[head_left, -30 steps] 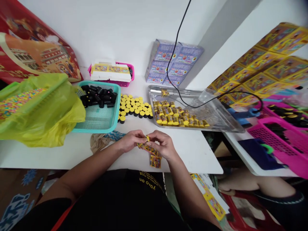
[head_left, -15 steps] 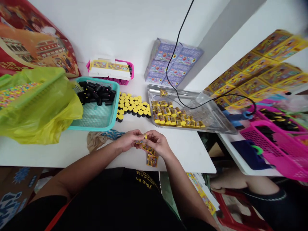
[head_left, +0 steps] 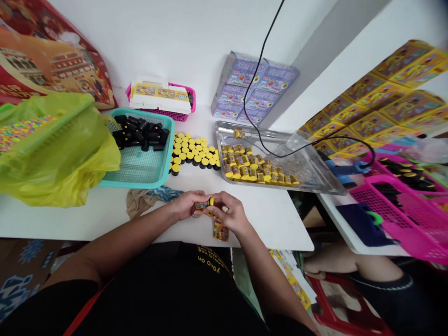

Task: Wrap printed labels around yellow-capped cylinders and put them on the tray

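In front of me, just above the table's near edge, my left hand [head_left: 188,205] is closed around a small tub [head_left: 203,204] with a yellow cap and a colourful printed label. My right hand [head_left: 231,212] is closed beside it, its fingers close to the cap. It pinches a strip of yellow printed labels [head_left: 220,231] that hangs below the fingers. Beyond my hands stand several black tubs with yellow caps [head_left: 193,151]. To their right, labelled yellow tubs [head_left: 245,172] lie in rows in a metal tray [head_left: 308,170].
A teal basket [head_left: 140,179] with black pieces stands left, beside a yellow plastic bag [head_left: 66,186]. A cloth [head_left: 138,203] lies near my left wrist. A black cable [head_left: 261,135] crosses the tray. Pink baskets [head_left: 392,205] and another person's leg [head_left: 360,263] are at the right.
The tub's yellow cap and label show more between my fingers. My right hand has shifted slightly right and the hanging strip slightly up. The view has shifted a little.
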The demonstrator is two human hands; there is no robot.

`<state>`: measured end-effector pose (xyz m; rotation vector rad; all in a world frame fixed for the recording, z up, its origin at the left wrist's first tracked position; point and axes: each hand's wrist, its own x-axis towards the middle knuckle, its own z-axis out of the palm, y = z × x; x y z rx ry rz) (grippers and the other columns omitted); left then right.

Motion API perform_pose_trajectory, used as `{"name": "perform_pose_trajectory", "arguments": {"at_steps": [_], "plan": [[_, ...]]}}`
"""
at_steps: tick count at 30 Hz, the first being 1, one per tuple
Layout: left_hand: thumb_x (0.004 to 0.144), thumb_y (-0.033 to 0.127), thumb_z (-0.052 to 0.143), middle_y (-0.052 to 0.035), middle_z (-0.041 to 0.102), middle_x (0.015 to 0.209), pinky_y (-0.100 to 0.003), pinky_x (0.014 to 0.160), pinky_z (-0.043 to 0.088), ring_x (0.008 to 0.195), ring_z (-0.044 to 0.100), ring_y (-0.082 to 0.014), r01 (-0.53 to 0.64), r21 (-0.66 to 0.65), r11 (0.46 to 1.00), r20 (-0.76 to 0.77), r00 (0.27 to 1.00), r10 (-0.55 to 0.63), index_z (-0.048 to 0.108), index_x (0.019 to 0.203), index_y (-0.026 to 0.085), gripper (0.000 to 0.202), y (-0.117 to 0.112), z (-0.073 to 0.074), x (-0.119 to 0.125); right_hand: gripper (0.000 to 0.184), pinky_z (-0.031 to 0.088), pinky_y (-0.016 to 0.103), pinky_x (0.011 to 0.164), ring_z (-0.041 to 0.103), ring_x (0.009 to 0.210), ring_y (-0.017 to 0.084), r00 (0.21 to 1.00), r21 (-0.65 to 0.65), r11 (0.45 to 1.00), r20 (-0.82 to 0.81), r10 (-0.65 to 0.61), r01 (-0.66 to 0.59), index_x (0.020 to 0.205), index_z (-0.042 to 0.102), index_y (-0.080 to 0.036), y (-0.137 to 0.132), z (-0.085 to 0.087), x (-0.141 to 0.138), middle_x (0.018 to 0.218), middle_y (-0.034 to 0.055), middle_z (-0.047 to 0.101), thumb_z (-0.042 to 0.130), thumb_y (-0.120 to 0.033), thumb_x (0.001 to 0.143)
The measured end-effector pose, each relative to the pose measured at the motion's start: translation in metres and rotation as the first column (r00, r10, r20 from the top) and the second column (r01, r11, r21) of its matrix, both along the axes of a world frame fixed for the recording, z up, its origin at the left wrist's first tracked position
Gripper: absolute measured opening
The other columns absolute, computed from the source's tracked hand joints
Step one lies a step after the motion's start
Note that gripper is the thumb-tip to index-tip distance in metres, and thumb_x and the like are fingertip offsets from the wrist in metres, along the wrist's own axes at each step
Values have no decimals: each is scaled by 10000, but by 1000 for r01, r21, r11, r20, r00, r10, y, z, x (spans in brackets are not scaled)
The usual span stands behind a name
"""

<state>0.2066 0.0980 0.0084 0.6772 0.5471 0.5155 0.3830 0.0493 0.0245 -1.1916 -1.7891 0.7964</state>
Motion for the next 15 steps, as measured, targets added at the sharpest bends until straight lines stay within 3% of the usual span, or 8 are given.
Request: {"name": "perform_pose_trajectory", "arguments": {"at_steps": [3,8,12,15], "plan": [[718,412,767,26,505,564,-188,348,267,374,423,-64,-65,108,992,16,998,64,483,708,168,375,-3,-1,1,206,480,261,582,570,681,136,1000,33,999,6,28,-28,990,673,-204,-2,9,3,813,23,610,689,-345,841],[732,491,733,22,524,566,-208,350,295,371,457,-85,-9,134,991,31,1000,4,508,733,166,394,-3,0,1,224,477,269,583,561,708,147,999,110,993,21,41,-43,1050,677,-232,-1,18,6,812,19,594,689,-302,838],[679,430,794,20,547,566,-200,382,303,401,488,-83,-62,109,992,-28,997,65,554,747,150,375,-1,2,1,242,483,279,601,563,694,150,995,126,992,99,11,-24,1046,690,-223,-2,12,-1,787,19,603,712,-289,815],[677,417,802,-1,599,603,-211,420,345,441,538,-100,-130,30,991,-48,990,131,594,773,137,362,0,2,2,218,496,287,607,571,684,155,989,242,969,124,-78,46,1016,682,-216,-3,3,-8,760,14,599,713,-267,806]]}}
